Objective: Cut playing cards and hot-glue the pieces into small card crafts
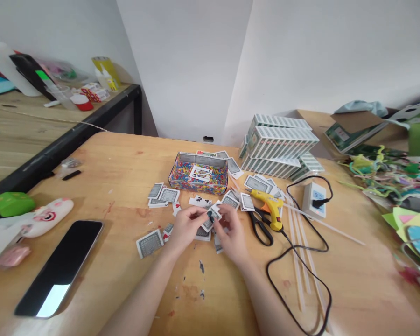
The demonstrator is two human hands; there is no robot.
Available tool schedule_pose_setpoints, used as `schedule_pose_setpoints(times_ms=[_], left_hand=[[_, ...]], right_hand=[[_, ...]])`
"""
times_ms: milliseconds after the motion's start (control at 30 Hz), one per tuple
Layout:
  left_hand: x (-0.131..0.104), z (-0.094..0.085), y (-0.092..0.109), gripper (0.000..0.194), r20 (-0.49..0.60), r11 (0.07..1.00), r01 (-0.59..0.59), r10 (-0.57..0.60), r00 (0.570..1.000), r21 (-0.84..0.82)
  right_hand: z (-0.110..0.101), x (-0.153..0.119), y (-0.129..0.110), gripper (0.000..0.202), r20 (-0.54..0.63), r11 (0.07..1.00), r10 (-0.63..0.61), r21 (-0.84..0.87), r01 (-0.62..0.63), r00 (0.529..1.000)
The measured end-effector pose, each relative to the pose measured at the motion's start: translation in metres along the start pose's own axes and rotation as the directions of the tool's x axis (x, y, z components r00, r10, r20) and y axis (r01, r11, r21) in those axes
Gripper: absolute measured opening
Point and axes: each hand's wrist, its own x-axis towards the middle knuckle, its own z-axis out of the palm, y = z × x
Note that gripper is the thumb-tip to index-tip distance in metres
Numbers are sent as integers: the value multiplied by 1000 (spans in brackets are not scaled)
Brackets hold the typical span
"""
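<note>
Between my two hands is a small playing card with a patterned grey back, tilted up off the table. My left hand pinches it from the left, and my right hand grips its right side with thumb and fingers. Beyond them sits an open box with a multicoloured pattern, one face card lying inside. Loose cards surround my hands, among them a face-down card to the left and a small stack beside the box. Part of the cards beneath my hands is hidden.
Right of my hands lie black-handled scissors, a yellow glue gun with a looping black cord, several glue sticks and a white power socket. Stacked card packs stand behind. A phone rests at left.
</note>
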Motion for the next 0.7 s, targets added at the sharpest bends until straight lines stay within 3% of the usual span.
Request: schedule_pose_setpoints(times_ms=[100, 267, 467, 600, 700], left_hand=[[0, 0, -1, 16, 12, 999, -33, 33, 999, 33], [-1, 1, -2, 16, 26, 994, -69, 67, 997, 80], [-1, 0, -2, 14, 36, 994, -76, 73, 997, 82], [-2, 0, -2, 15, 70, 996, -74, 70, 995, 56], [-3, 1, -3, 17, 100, 989, -111, 100, 990, 102]], right_hand=[[1, -2, 2, 34, 16, 991, -44, -128, 46, 999], [-2, -1, 4, 37, 17, 992, -38, -120, 40, 999], [-3, 3, -1, 46, -18, 983, 125, 134, -122, 992], [-6, 5, -7, 24, 57, 938, 219, 263, -227, 974], [-10, 6, -9, 22, 120, 917, 263, 279, -287, 957]])
